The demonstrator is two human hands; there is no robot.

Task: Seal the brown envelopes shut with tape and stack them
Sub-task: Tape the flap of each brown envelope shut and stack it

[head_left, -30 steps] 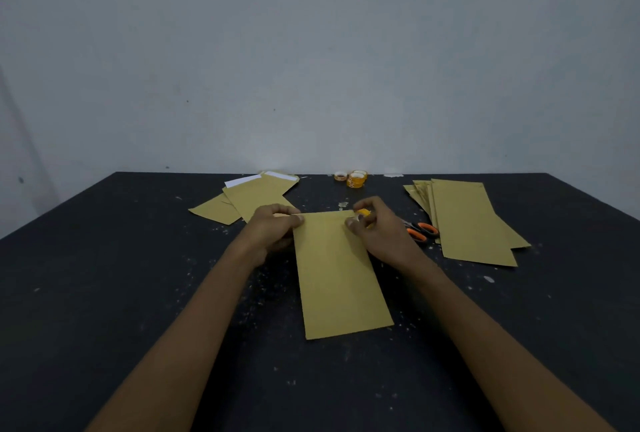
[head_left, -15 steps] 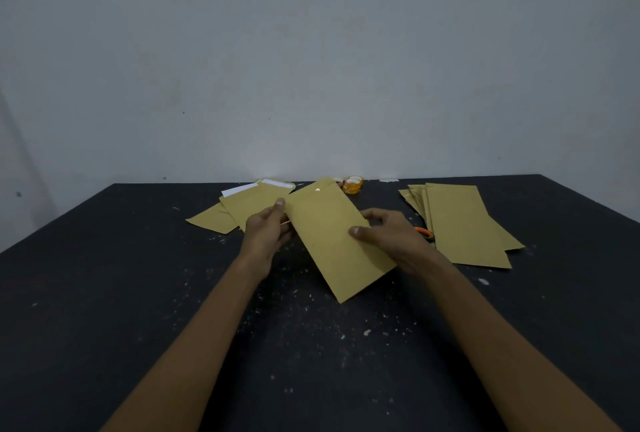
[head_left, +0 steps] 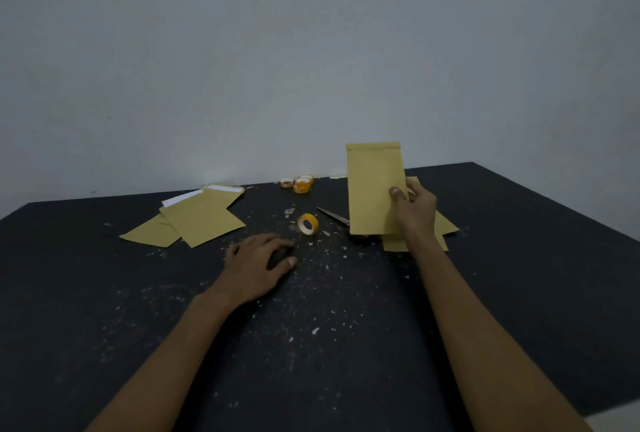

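Observation:
My right hand (head_left: 414, 209) grips a brown envelope (head_left: 374, 189) by its right edge, thumb on the front, holding it upright above the stack of brown envelopes (head_left: 445, 223) at the right. The flap end is folded over at the top. My left hand (head_left: 258, 263) rests on the black table (head_left: 311, 345) with relaxed fingers and holds nothing. A yellow tape roll (head_left: 308, 224) stands on edge just beyond the left hand. Scissors (head_left: 334, 216) lie between the roll and the held envelope, handles hidden behind it. A second pile of brown envelopes (head_left: 199, 220) lies at the back left.
More tape rolls (head_left: 300, 184) sit at the table's far edge by the grey wall. White paper scraps are scattered over the table's middle. One envelope in the left pile shows a white strip (head_left: 183, 197).
The envelope was lifted off the table's middle and carried right, now upright in my right hand alone. My left hand let go and dropped to the table. The tape roll and scissors became visible.

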